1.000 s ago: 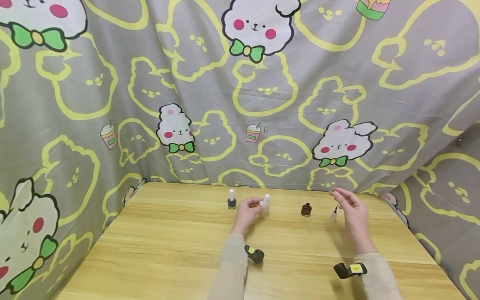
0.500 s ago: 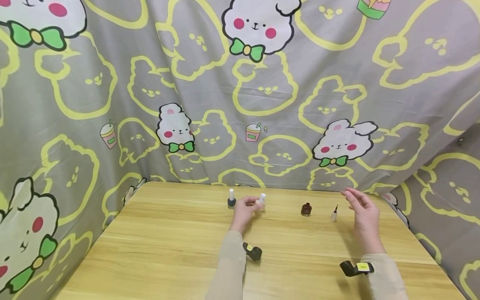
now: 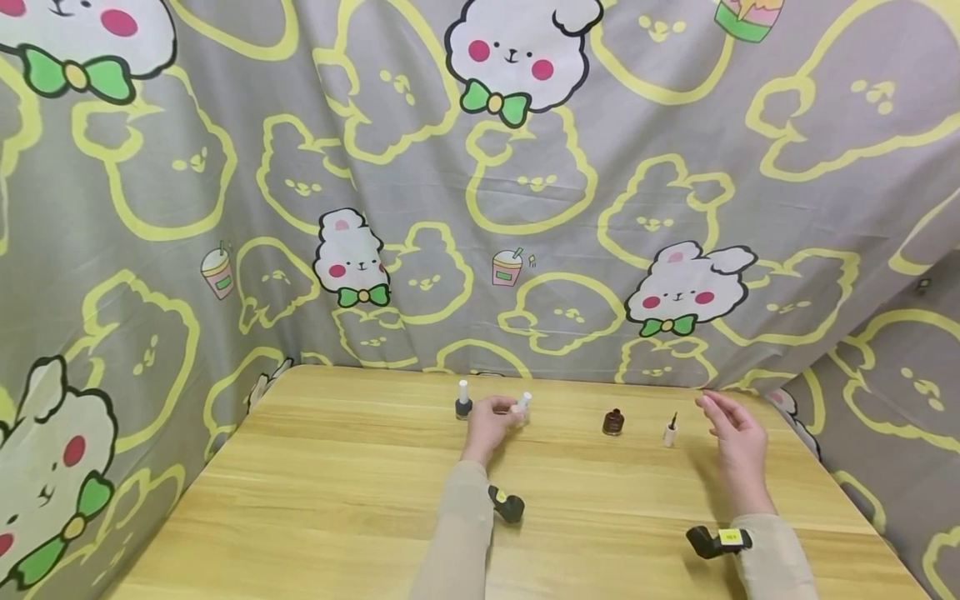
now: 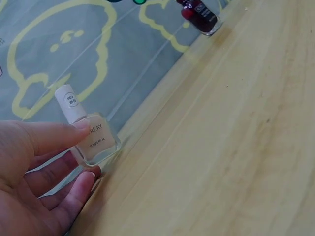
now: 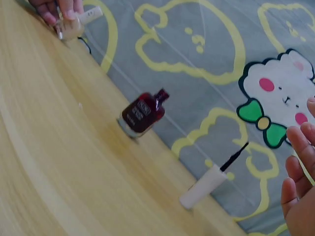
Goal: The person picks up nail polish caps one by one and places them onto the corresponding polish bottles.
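Observation:
My left hand (image 3: 489, 427) pinches a capped nail polish bottle (image 4: 102, 142), clear with a pale tint, between thumb and fingers. Its white cap leans to the right in the head view. Further right, an uncapped dark red nail polish bottle (image 3: 612, 423) stands upright, its neck bare. Beside it a white brush cap (image 5: 203, 187) stands on its end, the dark brush (image 5: 235, 156) pointing up. My right hand (image 3: 738, 442) hovers to the right of that cap, fingers loosely bent and holding nothing.
A dark grey nail polish bottle (image 3: 463, 407) with a white cap stands just left of my left hand. The wooden table (image 3: 360, 500) ends at the back against a grey patterned curtain (image 3: 420, 192), which also hangs along both sides.
My right hand has drawn away to the right from the standing brush cap. My left hand has shifted slightly left with the pale bottle, which now leans more.

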### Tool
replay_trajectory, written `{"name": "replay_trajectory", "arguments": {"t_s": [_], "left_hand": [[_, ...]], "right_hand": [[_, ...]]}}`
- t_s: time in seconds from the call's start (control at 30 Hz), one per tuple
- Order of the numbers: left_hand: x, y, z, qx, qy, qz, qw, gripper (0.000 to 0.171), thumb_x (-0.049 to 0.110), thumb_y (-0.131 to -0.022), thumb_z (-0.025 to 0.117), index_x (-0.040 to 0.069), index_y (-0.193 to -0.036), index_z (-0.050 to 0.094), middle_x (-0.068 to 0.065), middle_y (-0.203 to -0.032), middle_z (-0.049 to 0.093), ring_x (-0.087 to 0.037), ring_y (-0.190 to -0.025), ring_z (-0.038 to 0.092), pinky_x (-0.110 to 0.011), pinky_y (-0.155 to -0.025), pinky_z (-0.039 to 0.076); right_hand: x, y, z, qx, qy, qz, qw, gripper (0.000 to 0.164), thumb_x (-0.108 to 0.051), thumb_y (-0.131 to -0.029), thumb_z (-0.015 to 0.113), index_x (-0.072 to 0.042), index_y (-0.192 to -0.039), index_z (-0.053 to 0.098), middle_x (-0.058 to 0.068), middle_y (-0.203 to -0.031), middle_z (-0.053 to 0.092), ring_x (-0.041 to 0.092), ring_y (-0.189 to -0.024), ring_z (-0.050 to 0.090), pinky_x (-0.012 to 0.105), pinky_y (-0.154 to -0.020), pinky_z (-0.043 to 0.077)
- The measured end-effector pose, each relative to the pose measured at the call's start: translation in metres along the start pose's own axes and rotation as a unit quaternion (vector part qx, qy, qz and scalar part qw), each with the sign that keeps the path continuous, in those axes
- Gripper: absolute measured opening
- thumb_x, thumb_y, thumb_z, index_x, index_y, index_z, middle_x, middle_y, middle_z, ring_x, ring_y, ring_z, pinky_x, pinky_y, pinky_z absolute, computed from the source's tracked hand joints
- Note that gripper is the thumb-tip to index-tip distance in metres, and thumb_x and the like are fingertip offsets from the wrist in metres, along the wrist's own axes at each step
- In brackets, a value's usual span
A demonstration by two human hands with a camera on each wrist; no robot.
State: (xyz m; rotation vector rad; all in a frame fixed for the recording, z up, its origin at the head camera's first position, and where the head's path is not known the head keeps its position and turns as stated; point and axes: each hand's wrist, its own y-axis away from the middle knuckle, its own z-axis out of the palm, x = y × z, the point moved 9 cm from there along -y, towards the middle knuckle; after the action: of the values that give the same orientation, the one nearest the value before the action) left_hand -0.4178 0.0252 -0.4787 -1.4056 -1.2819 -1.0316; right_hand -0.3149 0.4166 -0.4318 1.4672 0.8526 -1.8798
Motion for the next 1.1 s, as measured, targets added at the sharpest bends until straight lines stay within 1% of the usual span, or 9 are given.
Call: {"name": "replay_trajectory", "arguments": {"t_s": [0.1, 0.23, 0.43, 0.57, 0.63, 0.8, 0.9, 1.03, 1.1], "left_hand": [[-0.001, -0.001, -0.001, -0.003, -0.006, -0.003, 1.0000, 0.026, 0.006, -0.079, 0.078, 0.000, -0.103, 0.072, -0.015, -0.100, 0.073, -0.020, -0.089, 0.067, -0.029, -0.078, 0.054], [-0.001, -0.004, 0.000, -0.009, -0.024, 0.004, 0.9997, 0.027, 0.007, -0.078, 0.079, 0.001, -0.104, 0.072, -0.015, -0.101, 0.073, -0.021, -0.089, 0.069, -0.030, -0.078, 0.054], [-0.004, -0.009, 0.003, -0.017, -0.041, 0.008, 0.9990, 0.028, 0.009, -0.078, 0.080, 0.003, -0.105, 0.072, -0.013, -0.103, 0.074, -0.021, -0.092, 0.068, -0.029, -0.080, 0.054], [-0.004, -0.012, 0.004, -0.019, -0.045, 0.007, 0.9988, 0.030, 0.010, -0.077, 0.080, 0.004, -0.105, 0.073, -0.012, -0.103, 0.074, -0.021, -0.093, 0.068, -0.029, -0.081, 0.054], [-0.003, -0.013, 0.003, -0.019, -0.048, 0.010, 0.9986, 0.029, 0.010, -0.077, 0.081, 0.005, -0.104, 0.073, -0.012, -0.101, 0.074, -0.019, -0.091, 0.067, -0.029, -0.080, 0.054], [-0.002, -0.014, 0.003, -0.025, -0.050, 0.013, 0.9983, 0.027, 0.010, -0.077, 0.081, 0.005, -0.103, 0.074, -0.010, -0.098, 0.074, -0.015, -0.086, 0.064, -0.027, -0.078, 0.052], [-0.001, -0.014, 0.003, -0.033, -0.051, 0.014, 0.9981, 0.028, 0.009, -0.077, 0.080, 0.005, -0.104, 0.073, -0.011, -0.099, 0.074, -0.015, -0.086, 0.064, -0.027, -0.078, 0.052], [0.000, -0.013, 0.004, -0.042, -0.058, 0.017, 0.9973, 0.029, 0.010, -0.078, 0.080, 0.004, -0.105, 0.073, -0.012, -0.100, 0.074, -0.018, -0.089, 0.065, -0.030, -0.080, 0.053], [0.001, -0.014, 0.004, -0.046, -0.064, 0.017, 0.9968, 0.029, 0.011, -0.078, 0.080, 0.005, -0.106, 0.073, -0.012, -0.101, 0.074, -0.018, -0.090, 0.066, -0.030, -0.081, 0.053]], "right_hand": [[0.007, -0.001, -0.003, -0.001, 0.012, 0.012, 1.000, 0.022, -0.019, -0.087, 0.073, -0.012, -0.108, 0.072, -0.023, -0.080, 0.071, -0.003, -0.083, 0.059, 0.014, -0.069, 0.043], [0.018, -0.003, -0.008, -0.010, 0.030, 0.031, 0.999, 0.029, -0.026, -0.087, 0.073, -0.014, -0.114, 0.069, -0.025, -0.084, 0.070, -0.002, -0.089, 0.055, 0.015, -0.073, 0.041], [0.032, -0.006, -0.013, -0.017, 0.037, 0.060, 0.997, 0.032, -0.030, -0.086, 0.074, -0.018, -0.115, 0.068, -0.027, -0.087, 0.068, -0.003, -0.090, 0.054, 0.014, -0.075, 0.042], [0.039, -0.006, -0.012, -0.050, 0.046, 0.073, 0.995, 0.031, -0.031, -0.088, 0.072, -0.023, -0.117, 0.066, -0.028, -0.091, 0.065, -0.003, -0.088, 0.054, 0.015, -0.074, 0.045], [0.043, -0.005, -0.010, -0.077, 0.050, 0.078, 0.993, 0.028, -0.031, -0.090, 0.070, -0.027, -0.117, 0.064, -0.028, -0.093, 0.063, -0.003, -0.086, 0.055, 0.016, -0.073, 0.046], [0.050, -0.004, -0.005, -0.132, 0.075, 0.067, 0.986, 0.022, -0.027, -0.093, 0.067, -0.033, -0.113, 0.062, -0.030, -0.092, 0.061, -0.006, -0.085, 0.055, 0.016, -0.072, 0.044], [0.053, -0.004, -0.002, -0.161, 0.120, 0.056, 0.978, 0.029, -0.029, -0.094, 0.066, -0.029, -0.122, 0.058, -0.034, -0.094, 0.059, -0.011, -0.087, 0.054, 0.017, -0.076, 0.041], [0.058, -0.005, 0.001, -0.188, 0.171, 0.043, 0.966, 0.052, -0.032, -0.094, 0.064, -0.012, -0.139, 0.047, -0.037, -0.095, 0.057, -0.015, -0.090, 0.053, 0.019, -0.079, 0.039], [0.059, -0.006, 0.001, -0.191, 0.181, 0.037, 0.964, 0.056, -0.033, -0.094, 0.064, -0.008, -0.140, 0.045, -0.038, -0.095, 0.057, -0.016, -0.090, 0.053, 0.019, -0.078, 0.039]]}}
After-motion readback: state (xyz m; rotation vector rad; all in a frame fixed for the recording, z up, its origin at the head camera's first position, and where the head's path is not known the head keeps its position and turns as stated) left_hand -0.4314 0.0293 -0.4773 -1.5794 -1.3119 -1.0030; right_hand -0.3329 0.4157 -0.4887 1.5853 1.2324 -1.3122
